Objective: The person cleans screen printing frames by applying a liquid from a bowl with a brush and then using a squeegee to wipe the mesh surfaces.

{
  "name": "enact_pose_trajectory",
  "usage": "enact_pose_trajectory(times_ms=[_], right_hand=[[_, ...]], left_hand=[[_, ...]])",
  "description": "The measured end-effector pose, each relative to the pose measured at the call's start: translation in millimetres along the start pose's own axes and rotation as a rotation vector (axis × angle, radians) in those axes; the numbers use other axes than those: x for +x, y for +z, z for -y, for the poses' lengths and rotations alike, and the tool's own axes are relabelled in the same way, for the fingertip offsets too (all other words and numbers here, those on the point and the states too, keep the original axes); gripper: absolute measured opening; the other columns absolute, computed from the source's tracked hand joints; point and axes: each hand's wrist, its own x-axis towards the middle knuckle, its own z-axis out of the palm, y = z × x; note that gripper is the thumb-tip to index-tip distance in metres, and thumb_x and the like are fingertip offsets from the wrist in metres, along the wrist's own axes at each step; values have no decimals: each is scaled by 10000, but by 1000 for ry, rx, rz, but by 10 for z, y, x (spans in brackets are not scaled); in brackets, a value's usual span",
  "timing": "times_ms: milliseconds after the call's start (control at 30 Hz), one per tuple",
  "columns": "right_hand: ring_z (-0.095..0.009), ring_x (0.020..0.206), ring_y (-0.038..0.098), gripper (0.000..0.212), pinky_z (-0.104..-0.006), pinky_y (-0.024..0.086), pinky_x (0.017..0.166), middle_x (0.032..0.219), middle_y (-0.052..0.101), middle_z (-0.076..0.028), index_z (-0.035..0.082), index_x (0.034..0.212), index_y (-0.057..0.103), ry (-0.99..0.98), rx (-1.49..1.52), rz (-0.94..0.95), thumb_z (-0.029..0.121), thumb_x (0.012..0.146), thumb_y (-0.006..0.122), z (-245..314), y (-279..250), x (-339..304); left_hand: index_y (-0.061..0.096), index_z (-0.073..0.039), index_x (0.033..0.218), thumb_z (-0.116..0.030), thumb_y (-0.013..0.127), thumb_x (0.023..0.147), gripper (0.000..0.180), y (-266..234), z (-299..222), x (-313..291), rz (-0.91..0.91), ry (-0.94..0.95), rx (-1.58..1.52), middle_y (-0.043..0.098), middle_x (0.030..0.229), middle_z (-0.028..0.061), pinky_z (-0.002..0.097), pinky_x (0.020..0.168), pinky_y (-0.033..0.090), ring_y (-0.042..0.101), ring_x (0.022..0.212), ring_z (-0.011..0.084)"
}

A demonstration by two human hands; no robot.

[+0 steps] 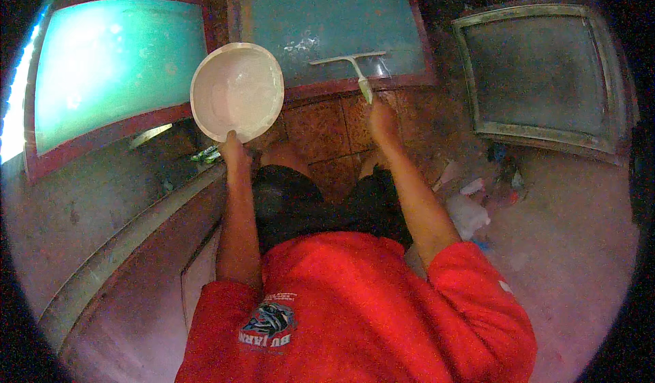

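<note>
My left hand (pixel 233 148) grips the near rim of a round, pale plastic basin (pixel 235 89), tilted so its inside shows. No contents can be made out in it. My right hand (pixel 383 120) is closed round the handle of a pale T-shaped squeegee (pixel 355 58). The squeegee's blade lies over the lower part of a teal pane (pixel 334 18) in a reddish-brown frame, straight ahead of me. Whether the blade touches the pane I cannot tell. Whitish, shiny marks show on the pane left of the blade.
A brightly lit green pane (pixel 123 62) stands at the left in a similar frame. Another framed panel (pixel 539 76), dark with a worn pale edge, is at the right. Brown tiles (pixel 317 130) lie beyond my knees. Crumpled plastic litter (pixel 467 216) lies on the floor to my right.
</note>
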Motion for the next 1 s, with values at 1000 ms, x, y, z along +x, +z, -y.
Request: enact_pose_trajectory(times_ms=[1000], right_hand=[[-343, 924, 571, 354, -434, 433, 823, 1031, 589, -208, 73, 1183, 535, 192, 267, -34, 247, 888, 443, -567, -27, -323]], left_hand=[[434, 129, 1141, -155, 488, 777, 464, -161, -55, 212, 46, -66, -40, 552, 1033, 189, 397, 669, 490, 587, 843, 295]])
